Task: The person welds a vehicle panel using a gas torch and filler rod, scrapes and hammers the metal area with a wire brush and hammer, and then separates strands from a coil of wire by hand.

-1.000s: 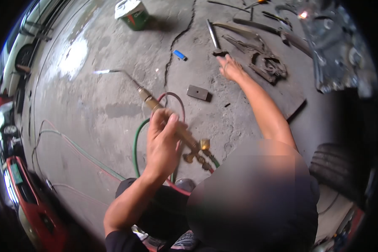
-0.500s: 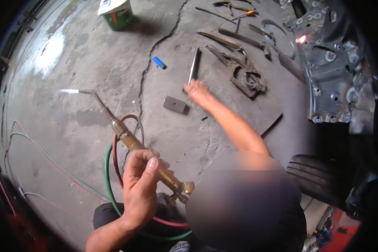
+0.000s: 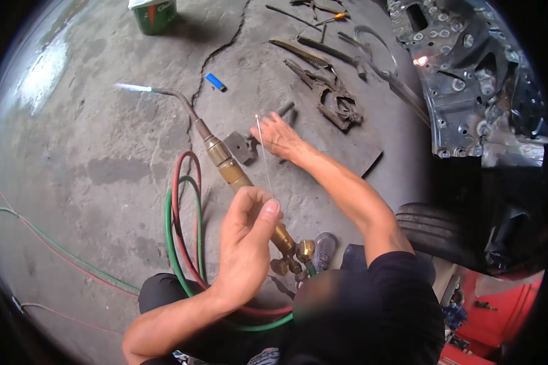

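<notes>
My left hand [image 3: 249,243] is closed around a brass torch [image 3: 225,163], with a thin wire [image 3: 263,146] pinched at the thumb. A bluish-white flame [image 3: 134,87] burns at the torch's bent tip, pointing left. Red and green hoses [image 3: 170,234] loop beside the torch. Over the concrete floor, my right hand [image 3: 276,137] is closed on a metal tool [image 3: 287,109], whose dark bar sticks out at the upper right; my fingers hide the rest of it. A grey metal block [image 3: 238,147] with a hole lies just left of that hand, partly behind the torch.
A blue lighter-like object [image 3: 215,82] lies near a floor crack. Rusty metal parts [image 3: 338,103] rest on a plate at the right, beyond them a perforated metal panel [image 3: 463,79] and a tire [image 3: 429,228]. A green bucket [image 3: 155,17] stands at the top left.
My right hand has moved closer to the block, and the tool in it has tilted. The torch has shifted up and right in view. The thin wire now shows clearly above my left hand.
</notes>
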{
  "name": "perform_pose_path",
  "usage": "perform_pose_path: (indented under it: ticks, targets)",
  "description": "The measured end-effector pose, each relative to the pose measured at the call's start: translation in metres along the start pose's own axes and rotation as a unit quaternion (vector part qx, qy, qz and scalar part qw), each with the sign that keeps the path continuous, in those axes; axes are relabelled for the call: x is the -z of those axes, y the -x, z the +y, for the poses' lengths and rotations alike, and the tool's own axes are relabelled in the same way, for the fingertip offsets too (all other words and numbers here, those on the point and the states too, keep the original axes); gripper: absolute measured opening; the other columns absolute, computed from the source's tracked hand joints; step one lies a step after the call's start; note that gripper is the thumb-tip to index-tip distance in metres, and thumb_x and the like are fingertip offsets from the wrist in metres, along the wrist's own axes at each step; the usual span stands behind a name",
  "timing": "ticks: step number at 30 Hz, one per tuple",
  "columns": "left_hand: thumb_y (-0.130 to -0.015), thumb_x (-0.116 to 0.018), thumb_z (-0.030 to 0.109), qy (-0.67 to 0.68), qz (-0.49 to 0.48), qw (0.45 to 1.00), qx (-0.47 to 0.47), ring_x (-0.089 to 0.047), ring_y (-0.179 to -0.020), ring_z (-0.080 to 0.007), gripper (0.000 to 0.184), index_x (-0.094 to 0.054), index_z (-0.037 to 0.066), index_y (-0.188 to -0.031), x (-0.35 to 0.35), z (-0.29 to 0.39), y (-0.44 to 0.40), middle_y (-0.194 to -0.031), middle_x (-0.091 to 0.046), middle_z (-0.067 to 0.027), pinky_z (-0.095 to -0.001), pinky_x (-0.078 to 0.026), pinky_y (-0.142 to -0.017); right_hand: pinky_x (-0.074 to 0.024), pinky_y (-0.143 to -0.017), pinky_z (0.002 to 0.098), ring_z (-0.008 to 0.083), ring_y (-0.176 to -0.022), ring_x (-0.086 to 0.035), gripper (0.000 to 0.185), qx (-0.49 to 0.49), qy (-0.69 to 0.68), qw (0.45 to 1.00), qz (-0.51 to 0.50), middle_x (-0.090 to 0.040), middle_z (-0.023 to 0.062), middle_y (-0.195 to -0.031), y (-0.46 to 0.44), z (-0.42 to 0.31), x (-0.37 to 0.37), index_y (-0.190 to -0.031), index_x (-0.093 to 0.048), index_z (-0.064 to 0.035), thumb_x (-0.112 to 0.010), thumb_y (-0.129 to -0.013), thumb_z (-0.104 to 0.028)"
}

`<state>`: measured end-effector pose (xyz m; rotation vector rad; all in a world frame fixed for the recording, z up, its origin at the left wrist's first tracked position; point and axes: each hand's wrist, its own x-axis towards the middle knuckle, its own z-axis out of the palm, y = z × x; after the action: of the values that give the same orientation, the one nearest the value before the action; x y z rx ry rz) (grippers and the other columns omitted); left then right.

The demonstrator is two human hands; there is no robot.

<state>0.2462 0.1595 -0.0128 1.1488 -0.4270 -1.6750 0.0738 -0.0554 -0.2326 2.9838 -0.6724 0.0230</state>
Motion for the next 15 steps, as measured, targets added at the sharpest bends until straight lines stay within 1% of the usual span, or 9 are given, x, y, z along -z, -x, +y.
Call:
perform_pose_path:
  ticks: [1, 2, 3, 6, 7, 9, 11, 14, 15]
  targets:
    - [-0.103, -0.053, 0.016, -0.008, 0.003, 1.000, -0.009, -0.051, -0.081, -0.0083, 0.011, -0.053, 0.006, -0.102, -0.002, 0.001, -0.003, -0.087, -0.057, -0.0017, -0.0252, -0.040, -0.073, -0.0482, -0.087, 0.0411, 0.0288, -0.092, -0.061, 0.017, -0.024, -0.049, 0.998, -0.010, -0.060, 0.0115, -0.092, 0.009, -0.007, 0.009, -0.099, -0.057, -0.0096, -0.062, -0.083, -0.012]
    - [-0.103, -0.053, 0.016, -0.007, -0.001, 1.000, -0.019, -0.050, -0.081, -0.0081, 0.011, -0.053, 0.006, -0.102, -0.002, 0.001, -0.007, -0.087, -0.057, -0.0016, -0.0251, -0.040, -0.073, -0.0480, -0.088, 0.0400, 0.0285, -0.092, -0.061, 0.022, -0.048, -0.098, 0.994, -0.019, -0.060, 0.0116, -0.091, 0.019, -0.014, 0.019, -0.102, -0.056, -0.0095, -0.064, -0.081, -0.012]
    - [-0.103, -0.053, 0.017, -0.008, -0.005, 1.000, -0.028, -0.049, -0.080, -0.0078, 0.011, -0.054, 0.006, -0.102, -0.002, 0.001, -0.011, -0.087, -0.057, -0.0014, -0.0250, -0.039, -0.072, -0.0493, -0.088, 0.0409, 0.0344, -0.095, -0.063, 0.032, -0.081, -0.158, 0.984, -0.019, -0.063, 0.0174, -0.097, 0.029, -0.022, 0.037, -0.111, -0.053, -0.0068, -0.068, -0.083, -0.014]
    - [-0.102, -0.053, 0.017, -0.002, -0.012, 0.999, -0.046, -0.046, -0.076, -0.0069, 0.010, -0.055, 0.007, -0.101, -0.004, -0.002, -0.027, -0.085, -0.056, -0.0003, -0.0247, -0.037, -0.069, -0.0508, -0.082, 0.0446, 0.0372, -0.091, -0.064, 0.034, -0.273, -0.272, 0.921, -0.053, -0.063, 0.0195, -0.094, 0.051, -0.042, 0.074, -0.116, -0.052, -0.0013, -0.066, -0.088, -0.016]
    - [-0.102, -0.054, 0.017, 0.000, -0.015, 0.998, -0.054, -0.046, -0.076, -0.0069, 0.010, -0.055, 0.007, -0.101, -0.006, -0.005, -0.033, -0.085, -0.055, -0.0001, -0.0246, -0.036, -0.068, -0.0522, -0.079, 0.0428, 0.0344, -0.093, -0.065, 0.040, -0.323, -0.317, 0.891, -0.047, -0.065, 0.0159, -0.097, 0.064, -0.037, 0.074, -0.124, -0.050, 0.0017, -0.065, -0.093, -0.017]
    - [-0.101, -0.054, 0.017, 0.001, -0.019, 0.998, -0.063, -0.045, -0.075, -0.0073, 0.009, -0.055, 0.007, -0.100, -0.009, -0.009, -0.041, -0.085, -0.055, -0.0001, -0.0249, -0.036, -0.068, -0.0537, -0.072, 0.0356, 0.0225, -0.081, -0.064, 0.045, -0.325, -0.394, 0.854, 0.096, -0.064, 0.0091, -0.092, 0.087, -0.016, 0.080, -0.132, -0.050, 0.0013, -0.066, -0.094, -0.016]
    - [-0.101, -0.054, 0.016, -0.005, -0.027, 0.998, -0.061, -0.046, -0.074, -0.0078, 0.009, -0.055, 0.007, -0.100, -0.012, -0.012, -0.047, -0.085, -0.055, -0.0003, -0.0252, -0.036, -0.068, -0.0506, -0.058, 0.0318, 0.0166, -0.065, -0.063, 0.044, -0.432, -0.572, 0.681, 0.150, -0.062, 0.0073, -0.076, 0.109, -0.010, 0.112, -0.135, -0.052, -0.0001, -0.062, -0.097, -0.021]
    - [-0.102, -0.054, 0.016, -0.010, -0.038, 0.997, -0.063, -0.049, -0.075, -0.0092, 0.009, -0.054, 0.007, -0.100, -0.019, -0.019, -0.056, -0.084, -0.054, -0.0009, -0.0261, -0.038, -0.068, -0.0455, -0.049, 0.0256, 0.0078, -0.055, -0.052, 0.036, -0.507, -0.547, 0.646, 0.164, -0.054, -0.0013, -0.072, 0.156, -0.029, 0.131, -0.129, -0.056, -0.0005, -0.060, -0.099, -0.019]
    - [-0.102, -0.054, 0.015, -0.015, -0.038, 0.997, -0.068, -0.050, -0.075, -0.0097, 0.008, -0.054, 0.007, -0.100, -0.020, -0.023, -0.060, -0.083, -0.054, -0.0012, -0.0267, -0.039, -0.068, -0.0458, -0.050, 0.0256, 0.0083, -0.057, -0.053, 0.039, -0.533, -0.547, 0.616, 0.195, -0.055, 0.0000, -0.076, 0.168, -0.025, 0.140, -0.132, -0.053, -0.0013, -0.060, -0.098, -0.018]
